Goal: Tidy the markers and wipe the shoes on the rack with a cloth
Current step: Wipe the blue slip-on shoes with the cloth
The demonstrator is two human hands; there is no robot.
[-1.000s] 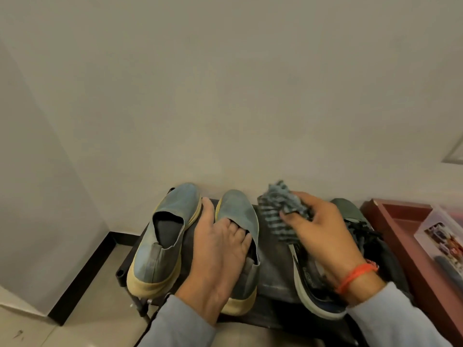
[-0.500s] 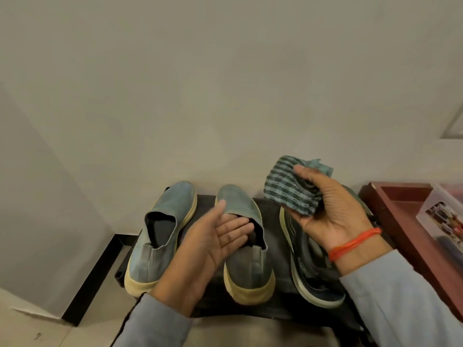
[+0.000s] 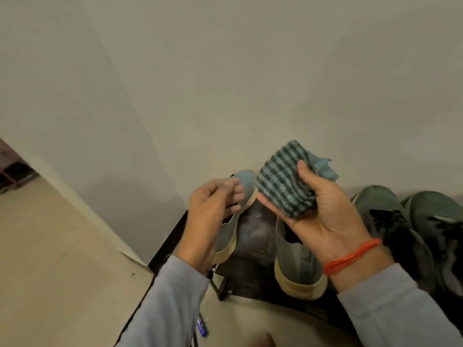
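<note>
Lifted clear of the blue shoe (image 3: 246, 186), left hand (image 3: 210, 216) hovers half-open; right hand (image 3: 323, 216) grips the cloth (image 3: 280, 184).

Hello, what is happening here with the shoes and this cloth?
A person in grey sleeves is cleaning shoes on a dark rack. The right hand holds a bunched green checked cloth, palm up, above the rack. The left hand hovers empty over the left grey-blue slip-on shoe. Its partner and two dark green lace-up shoes stand beside it. No shoe is being wiped now.

Two blue slip-on shoes (image 3: 244, 186) (image 3: 298, 266), two dark green sneakers (image 3: 380, 204) (image 3: 436, 209), one checked cloth (image 3: 280, 181), two hands (image 3: 210, 211) (image 3: 330, 216).
</note>
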